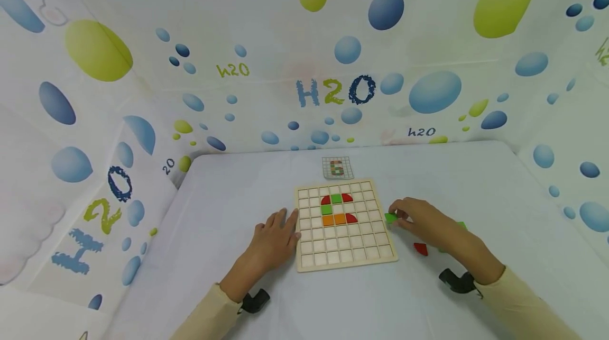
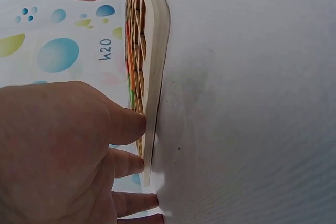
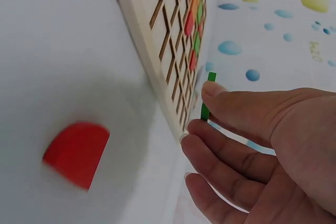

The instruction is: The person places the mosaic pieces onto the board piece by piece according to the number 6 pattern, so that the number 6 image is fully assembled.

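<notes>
A wooden grid board [image 1: 347,247] lies mid-table, with several red, green and orange tiles set in its upper cells. My left hand [image 1: 275,240] rests at the board's left edge, thumb and fingertips touching the rim, fingers fairly straight. Just off the board's right edge, my right hand [image 1: 421,217] pinches a green tile [image 3: 205,109] between thumb and fingers; in the right wrist view it appears edge-on. Below that hand a red quarter-round tile [image 1: 421,248] lies loose on the table.
Behind the board lies a small pattern card [image 1: 337,168] showing a coloured figure on a grid. More green tiles [image 1: 461,224] lie partly hidden by the right forearm. A patterned curtain [image 1: 266,65] hangs behind the white-covered table [image 1: 228,181].
</notes>
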`<state>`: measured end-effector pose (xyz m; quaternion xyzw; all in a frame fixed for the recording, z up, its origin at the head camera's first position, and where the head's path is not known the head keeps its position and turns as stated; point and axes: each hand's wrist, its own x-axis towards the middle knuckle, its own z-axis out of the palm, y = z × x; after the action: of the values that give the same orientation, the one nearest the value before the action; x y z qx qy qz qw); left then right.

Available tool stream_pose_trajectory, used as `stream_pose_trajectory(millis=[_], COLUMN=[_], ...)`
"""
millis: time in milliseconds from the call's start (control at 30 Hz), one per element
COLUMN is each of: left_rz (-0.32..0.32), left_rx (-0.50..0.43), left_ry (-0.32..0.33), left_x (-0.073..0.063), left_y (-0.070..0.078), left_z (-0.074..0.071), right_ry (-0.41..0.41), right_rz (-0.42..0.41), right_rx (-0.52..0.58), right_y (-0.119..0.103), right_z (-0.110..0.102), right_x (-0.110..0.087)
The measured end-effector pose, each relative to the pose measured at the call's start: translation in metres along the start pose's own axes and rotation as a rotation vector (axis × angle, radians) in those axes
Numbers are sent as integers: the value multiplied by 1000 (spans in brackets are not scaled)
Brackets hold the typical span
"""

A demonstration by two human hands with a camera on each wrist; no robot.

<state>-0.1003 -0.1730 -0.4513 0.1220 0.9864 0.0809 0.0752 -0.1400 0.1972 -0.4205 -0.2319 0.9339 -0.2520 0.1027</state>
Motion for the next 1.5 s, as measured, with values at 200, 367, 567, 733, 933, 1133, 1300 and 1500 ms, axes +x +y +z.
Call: stream_pose_trajectory(millis=[200,367,567,733,933,1133,1300,1500], left_rz=[12,14,14,19,20,15,5,8], left_rx=[-1,-3,26,21,9,22,37,35], left_ry=[14,22,41,39,32,30,9,17], left_x=[-1,-1,1,1,-1,0,0,0], left_y=[3,0,-5,-5,-2,-3,-1,-1], left_z=[-3,1,10,10,5,6,4,3], right_ry=[-39,-65,-96,-111,-94,-67,-62,-71], right_rz=[15,-11,-43,-53,-77,-112,-119,-99], right_rx=[-17,-26,-31,-26,-36,-69,-104,-225], right_y=[-11,-23,-42,-57,-72,-82,-90,-99], right_z=[10,18,31,42,49,52,58,64], right_x=[13,21,28,34,40,46,53,59])
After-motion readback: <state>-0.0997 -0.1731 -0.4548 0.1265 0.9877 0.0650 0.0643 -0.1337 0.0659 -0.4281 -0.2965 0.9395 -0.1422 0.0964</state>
